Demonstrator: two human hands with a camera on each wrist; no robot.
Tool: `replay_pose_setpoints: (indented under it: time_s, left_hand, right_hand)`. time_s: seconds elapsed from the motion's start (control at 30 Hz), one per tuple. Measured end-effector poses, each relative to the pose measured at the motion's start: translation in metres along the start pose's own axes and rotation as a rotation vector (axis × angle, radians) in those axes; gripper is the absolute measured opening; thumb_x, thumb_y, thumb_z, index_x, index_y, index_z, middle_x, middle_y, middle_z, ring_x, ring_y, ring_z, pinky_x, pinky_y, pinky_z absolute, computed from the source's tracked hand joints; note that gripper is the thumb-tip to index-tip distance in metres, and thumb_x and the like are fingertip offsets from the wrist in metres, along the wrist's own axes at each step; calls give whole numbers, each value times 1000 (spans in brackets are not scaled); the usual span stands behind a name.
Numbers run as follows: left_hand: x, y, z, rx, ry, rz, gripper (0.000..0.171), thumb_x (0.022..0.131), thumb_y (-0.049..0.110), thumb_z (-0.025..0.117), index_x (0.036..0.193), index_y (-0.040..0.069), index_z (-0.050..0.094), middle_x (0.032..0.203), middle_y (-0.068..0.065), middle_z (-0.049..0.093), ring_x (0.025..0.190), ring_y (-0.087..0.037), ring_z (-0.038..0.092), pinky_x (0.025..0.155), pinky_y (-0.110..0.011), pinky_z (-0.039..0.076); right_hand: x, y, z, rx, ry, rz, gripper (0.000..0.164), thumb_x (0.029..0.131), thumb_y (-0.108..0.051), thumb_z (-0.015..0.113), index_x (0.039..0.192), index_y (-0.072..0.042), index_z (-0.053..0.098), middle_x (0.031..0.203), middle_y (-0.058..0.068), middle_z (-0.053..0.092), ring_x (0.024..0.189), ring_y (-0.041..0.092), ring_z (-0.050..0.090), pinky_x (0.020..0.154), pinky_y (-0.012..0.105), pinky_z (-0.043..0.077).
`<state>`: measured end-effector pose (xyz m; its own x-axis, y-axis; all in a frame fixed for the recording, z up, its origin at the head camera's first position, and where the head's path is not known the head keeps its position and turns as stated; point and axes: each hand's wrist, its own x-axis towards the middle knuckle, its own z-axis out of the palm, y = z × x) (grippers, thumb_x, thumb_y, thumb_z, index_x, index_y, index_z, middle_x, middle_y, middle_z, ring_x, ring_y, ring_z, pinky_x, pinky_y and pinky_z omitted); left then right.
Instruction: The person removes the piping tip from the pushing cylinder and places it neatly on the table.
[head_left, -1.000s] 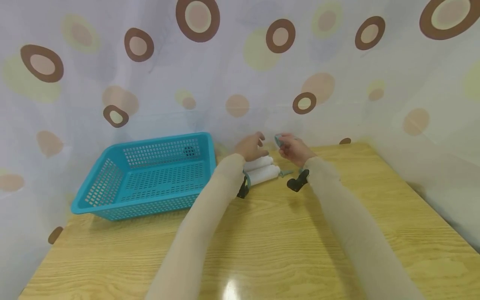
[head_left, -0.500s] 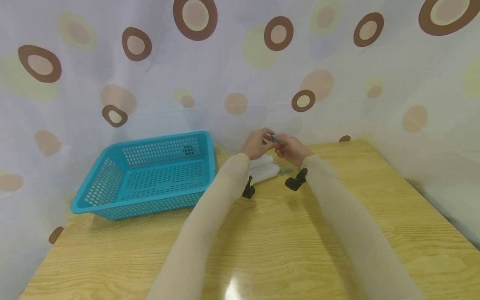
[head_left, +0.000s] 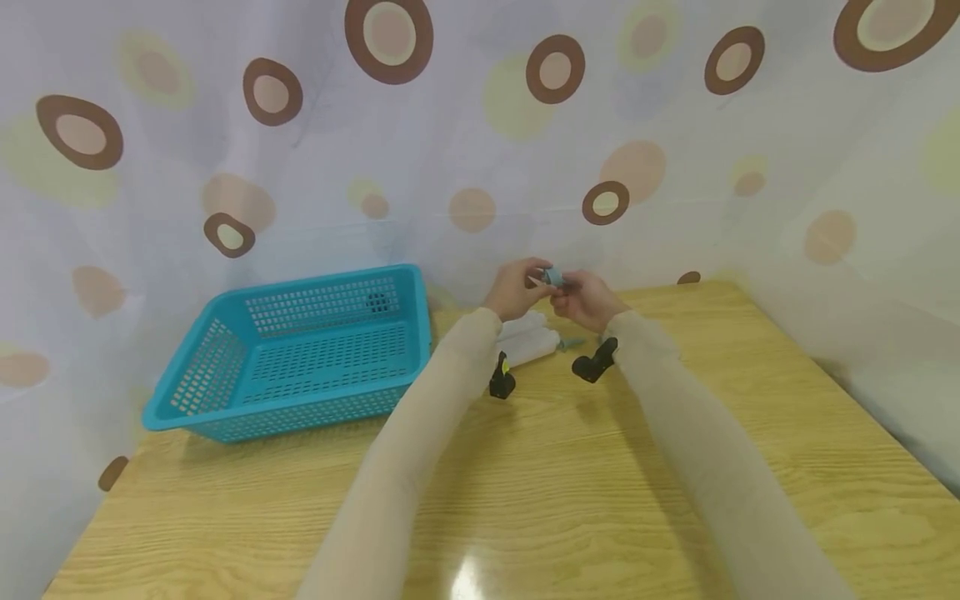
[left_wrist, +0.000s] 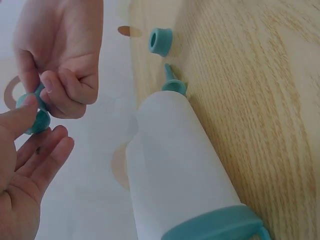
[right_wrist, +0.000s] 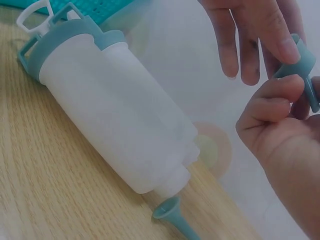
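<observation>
Both hands meet above the table around a teal threaded collar (right_wrist: pixel 301 64) with a narrow nozzle (right_wrist: pixel 311 95) sticking out of it. My left hand (head_left: pixel 515 289) pinches the collar between thumb and fingers; its other fingers extend loosely in the right wrist view. My right hand (head_left: pixel 590 302) has curled fingers and grips at the nozzle side. Below them lie two white plastic syringe barrels (right_wrist: pixel 115 110) with teal looped flanges (left_wrist: pixel 215 225), side by side. A second teal nozzle (left_wrist: pixel 172 84) lies at the near barrel's tip, and a loose teal collar (left_wrist: pixel 162 42) sits just beyond.
A blue perforated basket (head_left: pixel 300 408) stands on the wooden table (head_left: pixel 570 500) left of the barrels. A patterned curtain (head_left: pixel 465 125) hangs right behind the table's back edge. A white pull ring (right_wrist: pixel 35 17) shows at the barrels' flange end.
My left hand has moved right and up from over the barrels and taken hold of the collar at my right hand. The collar has turned and shows more between the hands.
</observation>
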<state>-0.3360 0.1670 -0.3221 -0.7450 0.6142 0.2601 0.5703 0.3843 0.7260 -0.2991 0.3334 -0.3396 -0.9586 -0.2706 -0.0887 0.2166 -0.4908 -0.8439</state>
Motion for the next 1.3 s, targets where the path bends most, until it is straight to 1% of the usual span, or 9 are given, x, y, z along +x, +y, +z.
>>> replay_pose_setpoints:
  time_s: [0.17,0.33,0.4,0.5,0.67,0.83,1.03,1.13,1.3]
  left_hand:
    - [1,-1,-1,3,3,-3,41,92,16,66,130,2,57,119,-16,65,91,-26,66,76,-27,53]
    - [1,-3,-1,17,-1,-4,41,91,16,68,128,1,58,116,-16,67,86,-24,66,72,-23,53]
    - [1,-3,0,17,-4,-5,41,89,15,69,127,1,59,116,-15,67,84,-23,67,71,-22,54]
    - [-1,-2,0,2,-12,-14,42,88,13,71,126,0,59,114,-16,68,82,-24,68,69,-22,54]
    - [-4,-1,2,-68,-4,-34,42,87,8,71,124,-3,55,115,-19,67,86,-27,69,69,-23,56]
    - [-5,-1,2,-107,7,-40,35,85,6,71,114,-6,54,111,-20,65,86,-29,68,70,-29,58]
    - [-4,0,2,-116,6,-69,33,85,6,73,108,-5,52,104,-21,61,79,-31,67,69,-38,59]
    - [-5,1,2,-99,0,-68,33,84,8,74,105,-5,52,101,-19,59,73,-27,66,66,-36,59]
    - [-4,1,1,-75,2,-62,30,81,10,77,100,-4,58,93,-16,64,68,-20,65,57,-28,57]
  right_hand:
    - [1,2,-1,-102,47,-32,37,107,-16,23,94,-6,55,74,1,50,58,7,40,56,19,35]
    - [1,5,-4,-341,178,-107,34,105,-23,39,83,-11,61,70,-5,53,62,5,48,59,16,40]
    - [1,7,-6,-461,240,-112,31,103,-30,43,85,-14,61,75,-7,57,69,3,54,66,17,44]
    - [1,9,-7,-555,294,-96,30,100,-41,46,93,-16,60,95,-9,57,86,3,58,86,20,48]
    - [2,13,-8,-500,323,-108,31,97,-42,51,82,-16,56,111,-6,48,100,8,56,110,38,37]
    - [0,15,-9,-458,354,-130,36,96,-40,55,67,-17,52,110,-4,47,96,8,58,112,45,33]
    - [-3,15,-9,-454,346,-132,33,95,-38,58,71,-15,56,108,-5,53,89,4,62,92,26,47]
    - [-3,16,-9,-409,342,-139,31,95,-34,58,74,-12,57,102,-4,57,86,4,64,82,18,51]
    - [-5,17,-10,-337,317,-144,27,95,-32,58,79,-11,58,90,-3,63,80,5,65,76,16,53]
